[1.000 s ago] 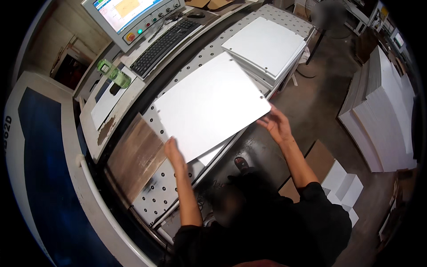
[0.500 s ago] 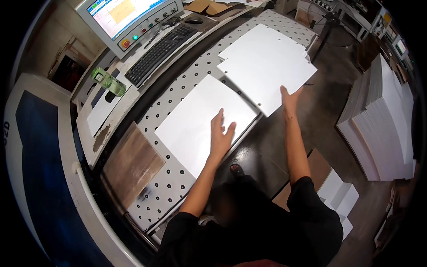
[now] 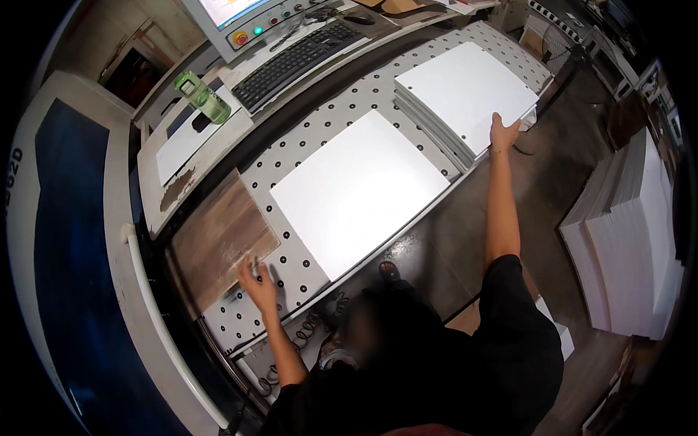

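My right hand (image 3: 503,134) is at the near edge of a stack of white boards (image 3: 435,132), thumb on top of the uppermost white board (image 3: 472,87) and fingers over its edge. That board has small dark holes near its margins and lies squarely on the stack. Further left, my left hand (image 3: 259,287) hovers with fingers spread and nothing in it, beside the near corner of a brown wooden panel (image 3: 222,243). Between the hands a plain white sheet (image 3: 363,192) lies flat on the grey table dotted with black studs (image 3: 294,258).
Behind the table, a ledge holds a black keyboard (image 3: 298,65), a green bottle (image 3: 203,98) and a control panel with a screen (image 3: 251,25). A tall stack of white sheets (image 3: 618,240) stands on the floor at right. A blue-and-white machine housing (image 3: 69,240) rises at left.
The uppermost board has turned and settled square on the right stack, with my right hand still at its edge. My left hand has moved left, off the middle sheet, towards the wooden panel.
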`<control>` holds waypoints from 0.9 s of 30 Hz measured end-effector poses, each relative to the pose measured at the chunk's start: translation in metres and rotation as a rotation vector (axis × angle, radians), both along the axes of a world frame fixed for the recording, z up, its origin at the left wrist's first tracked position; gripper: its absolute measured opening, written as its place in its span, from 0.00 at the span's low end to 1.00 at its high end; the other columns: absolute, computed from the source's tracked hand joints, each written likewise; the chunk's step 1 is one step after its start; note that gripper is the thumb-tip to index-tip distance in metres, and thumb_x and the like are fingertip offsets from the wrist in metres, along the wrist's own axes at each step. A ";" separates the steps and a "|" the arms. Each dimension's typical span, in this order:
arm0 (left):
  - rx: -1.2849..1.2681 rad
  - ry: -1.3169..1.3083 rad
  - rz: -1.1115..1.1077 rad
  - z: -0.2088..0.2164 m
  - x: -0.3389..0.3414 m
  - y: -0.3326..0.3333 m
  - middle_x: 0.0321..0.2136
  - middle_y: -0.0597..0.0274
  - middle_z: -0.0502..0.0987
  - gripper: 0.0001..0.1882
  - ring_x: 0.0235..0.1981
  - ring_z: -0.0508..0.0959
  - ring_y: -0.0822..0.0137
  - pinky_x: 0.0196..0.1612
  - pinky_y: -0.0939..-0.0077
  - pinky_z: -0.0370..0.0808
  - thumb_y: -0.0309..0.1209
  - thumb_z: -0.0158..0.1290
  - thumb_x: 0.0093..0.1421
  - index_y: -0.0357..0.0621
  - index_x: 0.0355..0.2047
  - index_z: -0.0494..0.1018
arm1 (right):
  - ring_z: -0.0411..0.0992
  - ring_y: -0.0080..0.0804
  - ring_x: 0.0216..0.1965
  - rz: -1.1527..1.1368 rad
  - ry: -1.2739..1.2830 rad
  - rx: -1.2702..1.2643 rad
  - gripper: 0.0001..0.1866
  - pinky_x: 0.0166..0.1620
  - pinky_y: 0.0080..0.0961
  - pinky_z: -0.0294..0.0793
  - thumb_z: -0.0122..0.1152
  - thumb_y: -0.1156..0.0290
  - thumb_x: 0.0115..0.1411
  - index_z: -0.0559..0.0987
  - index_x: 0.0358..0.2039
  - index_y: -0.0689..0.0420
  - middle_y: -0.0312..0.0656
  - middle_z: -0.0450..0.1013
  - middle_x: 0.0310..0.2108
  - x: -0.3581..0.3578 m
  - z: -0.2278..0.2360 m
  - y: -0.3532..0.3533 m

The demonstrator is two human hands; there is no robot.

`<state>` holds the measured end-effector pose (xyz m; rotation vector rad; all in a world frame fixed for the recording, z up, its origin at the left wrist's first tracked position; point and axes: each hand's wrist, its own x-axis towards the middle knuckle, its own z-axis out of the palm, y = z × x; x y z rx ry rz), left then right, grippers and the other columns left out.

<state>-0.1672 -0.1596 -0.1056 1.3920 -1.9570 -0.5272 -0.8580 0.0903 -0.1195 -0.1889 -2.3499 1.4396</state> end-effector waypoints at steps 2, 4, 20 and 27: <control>-0.024 -0.121 0.110 -0.004 0.033 -0.005 0.60 0.38 0.66 0.29 0.63 0.64 0.41 0.67 0.50 0.58 0.35 0.58 0.64 0.42 0.64 0.67 | 0.64 0.60 0.65 0.046 -0.107 0.029 0.54 0.67 0.45 0.63 0.70 0.46 0.51 0.60 0.69 0.69 0.66 0.63 0.65 0.011 0.018 -0.010; 0.001 -0.260 0.182 -0.016 0.054 -0.018 0.63 0.31 0.61 0.34 0.65 0.60 0.36 0.68 0.45 0.55 0.42 0.59 0.63 0.41 0.66 0.65 | 0.64 0.58 0.67 0.021 -0.172 0.126 0.57 0.68 0.43 0.62 0.69 0.41 0.51 0.60 0.69 0.68 0.64 0.65 0.64 0.006 0.030 -0.006; 0.215 -0.441 0.231 -0.019 0.135 -0.066 0.71 0.26 0.48 0.52 0.72 0.46 0.29 0.74 0.45 0.44 0.68 0.56 0.55 0.50 0.71 0.61 | 0.58 0.65 0.67 0.810 0.285 0.759 0.34 0.66 0.54 0.58 0.62 0.57 0.61 0.70 0.63 0.62 0.70 0.59 0.66 0.272 0.014 -0.074; 0.228 -0.452 0.248 -0.019 0.206 -0.086 0.72 0.33 0.49 0.51 0.73 0.49 0.32 0.74 0.49 0.48 0.67 0.59 0.53 0.54 0.71 0.61 | 0.68 0.61 0.59 0.849 0.268 0.558 0.26 0.61 0.51 0.67 0.66 0.58 0.58 0.79 0.54 0.59 0.63 0.71 0.56 0.254 0.012 -0.081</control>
